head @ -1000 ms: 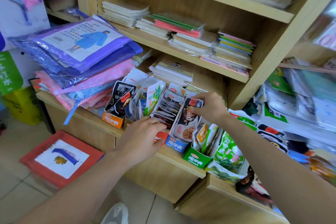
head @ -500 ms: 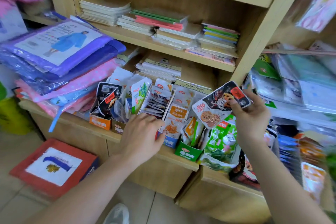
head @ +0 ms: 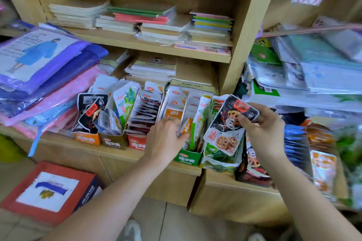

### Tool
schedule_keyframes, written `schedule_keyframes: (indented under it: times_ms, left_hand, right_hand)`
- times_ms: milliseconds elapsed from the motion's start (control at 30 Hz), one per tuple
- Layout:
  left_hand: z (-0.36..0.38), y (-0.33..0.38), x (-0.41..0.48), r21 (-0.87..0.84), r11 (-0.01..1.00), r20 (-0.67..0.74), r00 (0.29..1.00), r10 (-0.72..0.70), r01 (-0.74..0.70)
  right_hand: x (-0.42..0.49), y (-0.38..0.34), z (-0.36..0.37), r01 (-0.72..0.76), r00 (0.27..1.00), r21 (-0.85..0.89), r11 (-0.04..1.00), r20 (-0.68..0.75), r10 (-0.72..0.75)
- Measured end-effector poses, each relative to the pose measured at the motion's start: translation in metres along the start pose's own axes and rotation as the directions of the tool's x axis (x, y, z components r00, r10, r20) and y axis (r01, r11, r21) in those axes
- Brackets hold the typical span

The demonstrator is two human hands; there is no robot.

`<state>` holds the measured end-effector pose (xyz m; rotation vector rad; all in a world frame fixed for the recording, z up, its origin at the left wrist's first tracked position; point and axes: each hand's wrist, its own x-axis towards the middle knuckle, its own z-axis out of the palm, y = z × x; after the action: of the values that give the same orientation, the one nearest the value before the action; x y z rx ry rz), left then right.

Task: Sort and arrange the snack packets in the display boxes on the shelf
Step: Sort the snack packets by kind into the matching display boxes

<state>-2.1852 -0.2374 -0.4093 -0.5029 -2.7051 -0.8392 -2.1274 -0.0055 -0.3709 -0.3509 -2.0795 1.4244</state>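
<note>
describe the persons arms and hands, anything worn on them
Both forearms are bare as far as the head view shows: no sleeves and no gloves. The left hand and the right hand show no rings, and neither wrist carries a watch or band. The picture is too blurred to show finer marks.

Black lotus-root snack packet (head: 229,123): tilted, raised just right of green display box (head: 188,157). Green-white packets (head: 197,123) upright inside box.

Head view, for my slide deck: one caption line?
Right hand holds a black snack packet; left hand touches boxed packets.
</note>
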Motion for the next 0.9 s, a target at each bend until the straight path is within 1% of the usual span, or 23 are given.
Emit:
schedule_keyframes:
  times_ms: [133, 233, 300, 367, 433, 533, 633, 700, 767, 833, 900]
  left_hand:
    - [-0.002, 0.003, 0.002, -0.164, 0.983, -0.031, 0.996, -0.083, 0.077]
    - [-0.004, 0.001, 0.0, -0.184, 0.979, 0.025, 0.996, -0.089, 0.092]
    - [-0.009, -0.003, 0.004, -0.257, 0.956, 0.072, 0.989, -0.128, 0.142]
    - [-0.018, -0.009, 0.009, -0.371, 0.907, 0.097, 0.98, -0.176, 0.199]
    - [-0.03, -0.015, 0.013, -0.475, 0.848, 0.066, 0.97, -0.233, 0.236]
    - [-0.046, -0.023, 0.013, -0.613, 0.75, 0.024, 0.955, -0.295, 0.247]
    - [-0.055, -0.028, 0.01, -0.641, 0.731, -0.003, 0.952, -0.306, 0.233]
    - [-0.059, -0.028, 0.009, -0.643, 0.735, -0.059, 0.943, -0.327, 0.214]
    - [-0.062, -0.026, 0.008, -0.668, 0.716, -0.116, 0.923, -0.367, 0.201]
    - [-0.064, -0.02, 0.007, -0.707, 0.677, -0.118, 0.911, -0.396, 0.202]
    - [-0.062, -0.011, 0.005, -0.743, 0.632, -0.086, 0.906, -0.415, 0.219]
  right_hand:
    - [-0.002, 0.001, -0.005, 0.017, 0.999, -0.026, 1.0, 0.039, -0.016]
    - [-0.001, 0.003, -0.008, 0.0, 0.999, -0.013, 1.0, 0.049, 0.0]
    - [-0.001, 0.003, -0.01, 0.003, 0.998, -0.019, 1.0, 0.058, -0.002]
    - [-0.002, 0.0, -0.011, 0.001, 0.998, -0.003, 1.0, 0.069, -0.001]
    - [-0.004, -0.002, -0.011, -0.003, 0.997, 0.036, 0.999, 0.072, 0.0]
    - [-0.006, -0.003, -0.012, -0.033, 0.995, 0.128, 0.991, 0.096, 0.021]
    - [-0.007, -0.005, -0.01, -0.06, 0.991, 0.203, 0.977, 0.13, 0.034]
    - [-0.008, -0.006, -0.009, -0.078, 0.987, 0.244, 0.967, 0.154, 0.04]
    - [-0.008, -0.004, -0.008, -0.11, 0.978, 0.275, 0.955, 0.203, 0.054]
    - [-0.008, -0.001, -0.008, -0.139, 0.967, 0.271, 0.952, 0.246, 0.071]
    - [-0.009, 0.003, -0.011, -0.155, 0.961, 0.267, 0.951, 0.262, 0.083]
